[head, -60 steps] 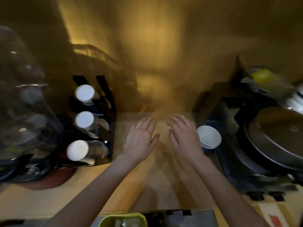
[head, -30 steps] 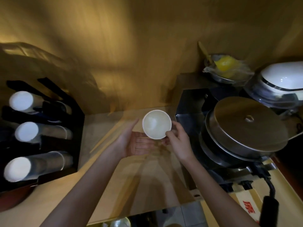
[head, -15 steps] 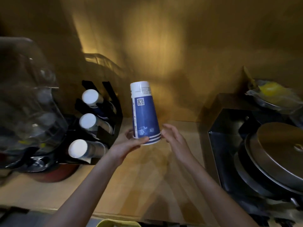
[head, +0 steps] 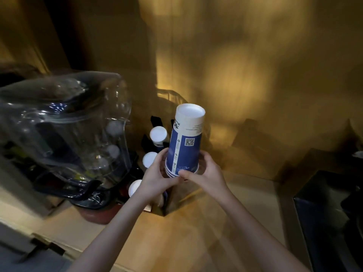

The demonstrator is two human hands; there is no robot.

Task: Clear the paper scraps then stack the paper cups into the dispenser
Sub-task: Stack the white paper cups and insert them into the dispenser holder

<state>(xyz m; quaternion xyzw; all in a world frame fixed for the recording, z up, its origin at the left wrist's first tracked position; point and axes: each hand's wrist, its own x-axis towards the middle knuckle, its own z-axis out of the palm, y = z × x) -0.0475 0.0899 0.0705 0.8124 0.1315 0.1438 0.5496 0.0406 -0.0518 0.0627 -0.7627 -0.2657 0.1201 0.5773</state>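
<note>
- Head view: a nested stack of blue paper cups (head: pixel 184 142) held upside down, white base on top, rims low between the two hands, tilted slightly left.
- Left hand (head: pixel 157 178) wrapped round the rim end from the left, fingers closed on the stack; right hand (head: pixel 206 173) closed on the same end from the right, thumb across the front. A two-handed hold likely keeps the nested cups from sliding apart.
- Stack is lifted clear of the wooden counter (head: pixel 196 242), just right of the black cup dispenser (head: pixel 149 146), partly covering it.
- Dispenser shows three white cup ends facing up and out, so the rows look already loaded; base-first orientation of the held stack seems to match them.
- Clear plastic container (head: pixel 62 130) crowds the dispenser's left side.
- No paper scraps visible on the counter; judged to be in the stacking step.
- Frame is motion-blurred; slot openings cannot be made out.
</note>
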